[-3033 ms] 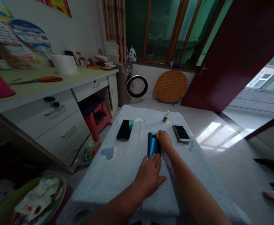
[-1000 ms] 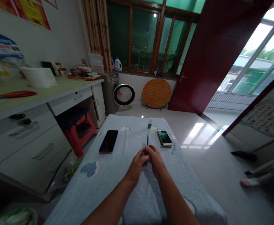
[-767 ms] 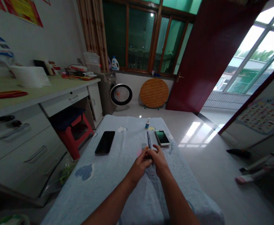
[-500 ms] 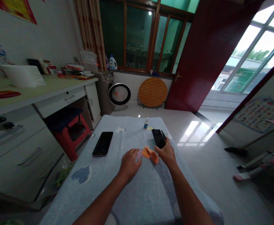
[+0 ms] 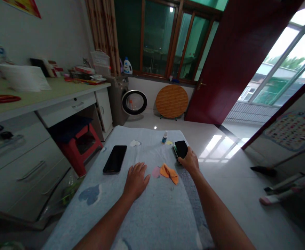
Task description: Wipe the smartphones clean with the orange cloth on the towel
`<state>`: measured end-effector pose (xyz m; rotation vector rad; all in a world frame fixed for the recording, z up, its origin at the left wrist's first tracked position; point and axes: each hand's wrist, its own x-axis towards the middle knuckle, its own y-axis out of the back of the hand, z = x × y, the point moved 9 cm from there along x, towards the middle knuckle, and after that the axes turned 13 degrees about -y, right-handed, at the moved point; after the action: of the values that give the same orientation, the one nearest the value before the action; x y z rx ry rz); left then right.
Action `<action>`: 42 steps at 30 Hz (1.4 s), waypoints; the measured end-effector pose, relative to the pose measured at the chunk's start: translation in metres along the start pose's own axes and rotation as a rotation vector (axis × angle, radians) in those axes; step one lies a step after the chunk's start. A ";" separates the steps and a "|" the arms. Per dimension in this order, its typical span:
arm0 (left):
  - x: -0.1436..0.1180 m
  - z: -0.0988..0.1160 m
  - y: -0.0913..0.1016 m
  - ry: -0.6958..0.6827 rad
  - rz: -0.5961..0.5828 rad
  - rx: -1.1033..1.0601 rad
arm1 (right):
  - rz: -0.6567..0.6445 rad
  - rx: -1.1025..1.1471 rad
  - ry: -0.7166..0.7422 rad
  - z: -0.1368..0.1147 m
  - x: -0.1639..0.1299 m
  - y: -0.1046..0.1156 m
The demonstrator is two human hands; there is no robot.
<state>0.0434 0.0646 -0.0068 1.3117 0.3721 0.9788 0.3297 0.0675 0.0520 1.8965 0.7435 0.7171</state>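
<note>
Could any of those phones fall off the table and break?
Maybe. The right hand holds a dark phone over another phone close to the table's right edge; a slip might knock either one off onto the hard floor. The small bottle stands upright just beside them, so a bump might tip it.

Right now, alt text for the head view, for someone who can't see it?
A person's right hand holds a dark phone over another phone at the right edge of a towel-covered table, while the left hand rests flat on the towel. An orange cloth lies between the hands, and a black phone lies to the left.
</note>
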 end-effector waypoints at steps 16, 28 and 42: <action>0.000 0.002 0.005 -0.003 0.004 -0.009 | -0.068 -0.133 -0.058 0.000 0.007 -0.021; 0.001 0.000 0.001 -0.033 -0.004 0.072 | -0.013 0.053 -0.001 0.004 -0.016 -0.010; 0.007 -0.003 -0.008 -0.097 -0.069 0.179 | -0.200 0.025 0.184 0.099 -0.156 0.126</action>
<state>0.0477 0.0724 -0.0128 1.4929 0.4351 0.8354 0.3273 -0.1507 0.1023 1.7635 1.0469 0.7640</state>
